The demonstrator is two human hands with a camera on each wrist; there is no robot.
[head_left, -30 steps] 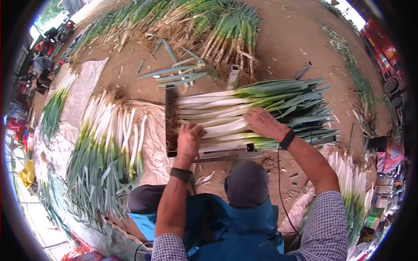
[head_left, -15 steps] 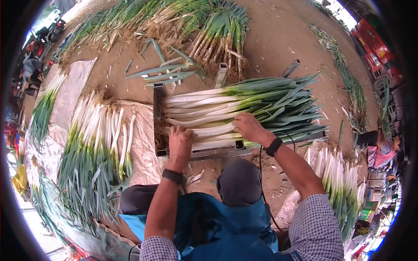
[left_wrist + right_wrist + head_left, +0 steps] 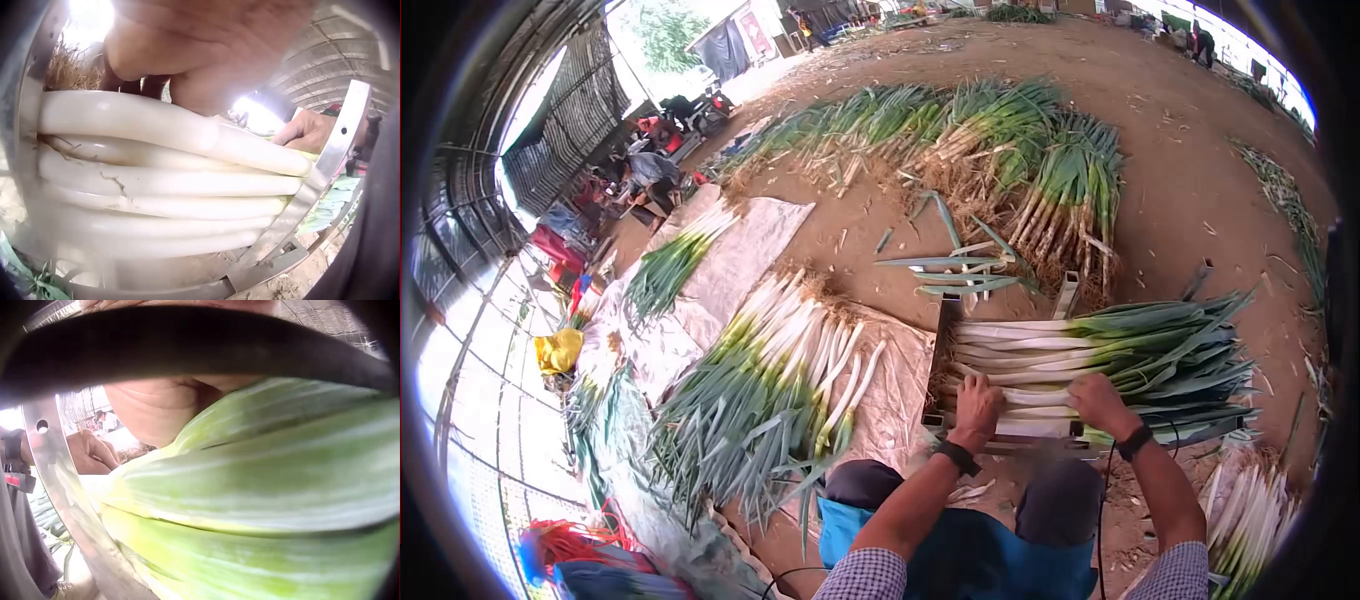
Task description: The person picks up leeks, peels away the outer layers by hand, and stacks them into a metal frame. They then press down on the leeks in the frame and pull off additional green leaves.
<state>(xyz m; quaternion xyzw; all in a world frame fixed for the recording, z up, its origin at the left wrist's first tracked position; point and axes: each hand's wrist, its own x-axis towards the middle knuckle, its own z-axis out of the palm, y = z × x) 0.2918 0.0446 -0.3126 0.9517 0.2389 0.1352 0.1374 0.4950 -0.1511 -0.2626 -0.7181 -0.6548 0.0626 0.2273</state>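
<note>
- Head view: only one with the whole layout. Leeks (image 3: 1040,355) lie across the metal rack (image 3: 941,345), roots left, leaves out past its right end.
- Left hand (image 3: 978,408): on the white stalks near the root end, fingers bent down. Right hand (image 3: 1102,402): farther right on the near stalks, fingers curled. Bare white stalk between us; tips hidden here, so can't tell grip from press.
- Edges, head view: rack's left plate near my left hand; two posts (image 3: 1068,295) on the far side; my knees (image 3: 1060,498) right at the near edge. Leek pile (image 3: 760,370) on the sheet to the left, rooted leeks (image 3: 1065,185) on the far floor. Bare dirt (image 3: 1190,180) far right.
- Left wrist view: adds stack depth, which the head view lacks. White stalks layered beside the near upright (image 3: 337,137), left hand over the top one, fingers dropping behind it. Contact ends hidden; can't tell if they hold it.
- Right wrist view: adds the green shanks (image 3: 262,469) close up, under and right of my right hand. Dark band (image 3: 200,344) blocks much; right fingertips hidden, grip unknown. Holed metal upright stands left, left hand beyond it, fingers bent.
</note>
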